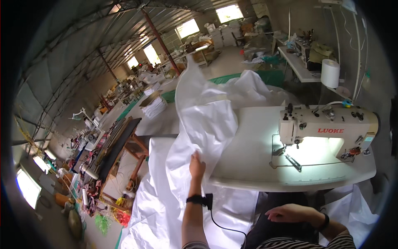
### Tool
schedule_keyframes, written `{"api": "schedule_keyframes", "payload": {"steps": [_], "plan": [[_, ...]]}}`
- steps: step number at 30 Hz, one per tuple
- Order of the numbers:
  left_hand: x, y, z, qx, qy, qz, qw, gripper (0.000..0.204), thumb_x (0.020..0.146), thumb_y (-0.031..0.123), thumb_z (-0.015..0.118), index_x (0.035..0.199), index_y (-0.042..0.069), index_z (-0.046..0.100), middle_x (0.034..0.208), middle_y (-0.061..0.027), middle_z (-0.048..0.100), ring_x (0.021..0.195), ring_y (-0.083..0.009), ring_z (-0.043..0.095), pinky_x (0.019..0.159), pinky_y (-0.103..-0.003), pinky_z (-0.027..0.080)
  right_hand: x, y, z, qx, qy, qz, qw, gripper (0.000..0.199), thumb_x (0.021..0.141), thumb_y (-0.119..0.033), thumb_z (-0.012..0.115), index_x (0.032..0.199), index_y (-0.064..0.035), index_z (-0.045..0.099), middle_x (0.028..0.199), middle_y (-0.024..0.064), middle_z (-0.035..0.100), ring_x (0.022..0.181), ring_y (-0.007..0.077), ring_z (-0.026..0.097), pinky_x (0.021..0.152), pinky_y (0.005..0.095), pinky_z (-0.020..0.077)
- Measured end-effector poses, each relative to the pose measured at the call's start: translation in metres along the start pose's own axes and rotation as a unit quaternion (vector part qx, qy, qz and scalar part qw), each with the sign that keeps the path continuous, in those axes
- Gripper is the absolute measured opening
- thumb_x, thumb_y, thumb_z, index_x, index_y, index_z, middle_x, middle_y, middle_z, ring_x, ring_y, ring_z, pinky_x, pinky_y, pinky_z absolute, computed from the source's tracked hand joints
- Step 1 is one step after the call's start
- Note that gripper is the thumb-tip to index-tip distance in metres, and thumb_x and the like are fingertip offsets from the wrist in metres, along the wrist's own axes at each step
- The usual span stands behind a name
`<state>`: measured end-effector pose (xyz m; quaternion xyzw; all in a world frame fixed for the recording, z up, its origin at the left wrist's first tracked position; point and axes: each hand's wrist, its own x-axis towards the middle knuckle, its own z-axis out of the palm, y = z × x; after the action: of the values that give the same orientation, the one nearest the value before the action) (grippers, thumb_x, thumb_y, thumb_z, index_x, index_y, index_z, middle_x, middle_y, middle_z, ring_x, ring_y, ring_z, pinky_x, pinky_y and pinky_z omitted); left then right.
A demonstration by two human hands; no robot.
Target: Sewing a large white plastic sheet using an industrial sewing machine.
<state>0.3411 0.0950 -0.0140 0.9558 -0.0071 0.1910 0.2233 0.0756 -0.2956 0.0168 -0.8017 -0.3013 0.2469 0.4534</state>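
My left hand [197, 167] is stretched forward and closed on a large sheet of glossy white fabric [207, 128]. The fabric rises in a peak beyond the hand and hangs down over the table's left end toward my lap. My right hand [286, 213] hovers over my dark-clothed lap, below the front edge of the sewing table [248, 166]; its fingers are loosely curled and I cannot tell whether they hold anything. On the table's right side stands a white industrial sewing machine [331, 124] with its lamp lit. No fabric lies under its needle.
A white thread cone [330, 73] stands behind the machine. To the left is a wooden-framed bench [128, 157] crowded with tools and scraps. A stack of white sheets [154, 106] lies past the fabric. More white fabric [350, 207] hangs at the lower right. A cable [228, 225] runs from my left wrist.
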Motion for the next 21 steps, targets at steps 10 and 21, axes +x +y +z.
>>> {"api": "schedule_keyframes", "payload": {"steps": [10,21], "plan": [[-0.266,-0.031,-0.019,-0.043,-0.236,0.219,0.946,0.013,0.089,0.017,0.063,0.097,0.013,0.072,0.105,-0.0075,0.065,0.104,-0.0299,0.060,0.086,-0.040,0.051,-0.029,0.000,-0.028,-0.027,0.180,0.019,0.983,0.025,0.091,-0.015,0.063,0.114,-0.0045,0.064,0.102,0.0113,0.069,0.094,0.0282,0.067,0.082,0.0354,0.0533],[-0.144,0.044,-0.070,-0.223,0.168,-0.023,0.960,0.024,0.085,0.014,0.071,0.105,0.001,0.065,0.093,-0.0119,0.068,0.082,-0.0258,0.065,0.074,-0.036,0.051,0.006,0.102,-0.060,-0.415,0.371,0.180,0.811,0.045,0.087,-0.023,0.064,0.126,-0.0037,0.056,0.142,0.0126,0.046,0.136,0.0296,0.039,0.110,0.0552,0.0298]]}}
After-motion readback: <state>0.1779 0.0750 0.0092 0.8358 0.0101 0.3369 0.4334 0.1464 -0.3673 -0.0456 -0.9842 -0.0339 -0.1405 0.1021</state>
